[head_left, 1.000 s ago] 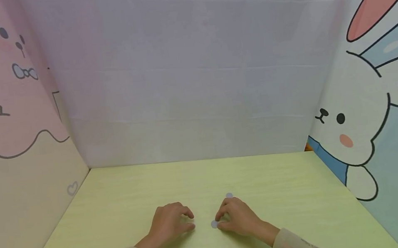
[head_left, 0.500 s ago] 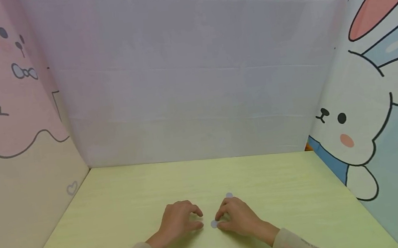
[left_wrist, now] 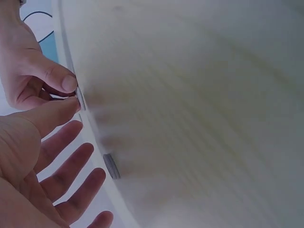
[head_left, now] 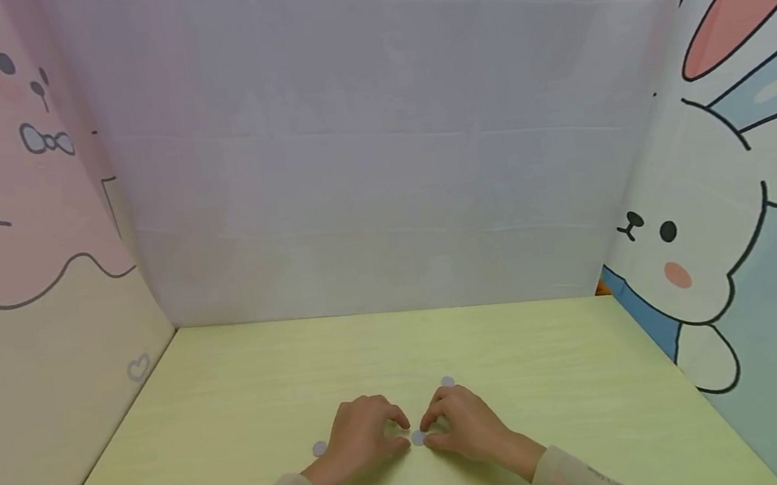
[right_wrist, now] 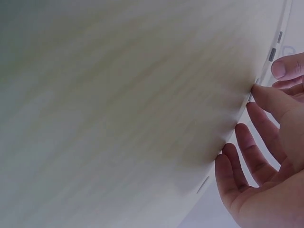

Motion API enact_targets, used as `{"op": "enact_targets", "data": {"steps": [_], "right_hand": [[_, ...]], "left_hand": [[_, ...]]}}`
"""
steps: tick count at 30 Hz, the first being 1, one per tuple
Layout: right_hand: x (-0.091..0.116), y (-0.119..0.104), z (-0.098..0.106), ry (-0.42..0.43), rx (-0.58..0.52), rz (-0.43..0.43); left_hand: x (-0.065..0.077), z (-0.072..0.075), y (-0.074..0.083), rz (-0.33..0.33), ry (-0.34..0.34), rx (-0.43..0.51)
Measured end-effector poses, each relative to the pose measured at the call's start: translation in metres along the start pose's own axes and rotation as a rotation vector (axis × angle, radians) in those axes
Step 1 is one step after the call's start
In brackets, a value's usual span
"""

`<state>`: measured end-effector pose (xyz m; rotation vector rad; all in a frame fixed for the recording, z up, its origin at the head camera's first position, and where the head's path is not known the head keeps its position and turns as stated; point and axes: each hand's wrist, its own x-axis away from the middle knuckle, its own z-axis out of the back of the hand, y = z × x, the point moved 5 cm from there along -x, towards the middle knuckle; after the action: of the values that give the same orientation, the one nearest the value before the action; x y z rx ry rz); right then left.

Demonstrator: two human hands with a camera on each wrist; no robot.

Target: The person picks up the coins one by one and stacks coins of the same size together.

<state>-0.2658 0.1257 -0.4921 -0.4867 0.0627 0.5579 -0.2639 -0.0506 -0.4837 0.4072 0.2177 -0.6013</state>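
Note:
Between my two hands a flat grey disc (head_left: pixel 418 438) lies on the table. My right hand (head_left: pixel 466 427) pinches its right edge with thumb and index finger, the other fingers resting by the tabletop. My left hand (head_left: pixel 367 428) curves loosely beside it with nothing in its grasp, thumb and fingers apart, tips close to the disc's left edge. A second grey disc (head_left: pixel 447 381) lies just beyond the right hand's knuckles; the left wrist view shows this dark disc (left_wrist: pixel 111 166) edge-on. Left of my left wrist a third disc (head_left: pixel 320 448) shows.
Pale yellow-green table (head_left: pixel 286 362) reaches back to a plain whitish back panel (head_left: pixel 377 154). Side panels carry a pink bear print (head_left: pixel 42 190) on the left and a rabbit print (head_left: pixel 699 251) on the right. Small dark pieces (right_wrist: pixel 272 54) lie beyond the hands in the right wrist view.
My left hand has slid right toward the middle disc, uncovering the disc behind its wrist. The right hand has stayed where it was.

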Motion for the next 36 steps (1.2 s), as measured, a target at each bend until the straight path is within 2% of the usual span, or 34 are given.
{"op": "enact_targets", "data": {"steps": [10, 18, 36], "right_hand": [[0.000, 0.000, 0.000, -0.003, 0.014, 0.001], [0.000, -0.001, 0.000, -0.003, 0.024, -0.002], [0.002, -0.004, 0.007, -0.002, 0.001, 0.009]], "left_hand": [[0.000, -0.008, 0.005, 0.035, -0.027, 0.032], [-0.002, -0.011, 0.004, 0.056, -0.023, 0.027], [-0.006, -0.002, 0.018, 0.044, -0.013, -0.082]]}}
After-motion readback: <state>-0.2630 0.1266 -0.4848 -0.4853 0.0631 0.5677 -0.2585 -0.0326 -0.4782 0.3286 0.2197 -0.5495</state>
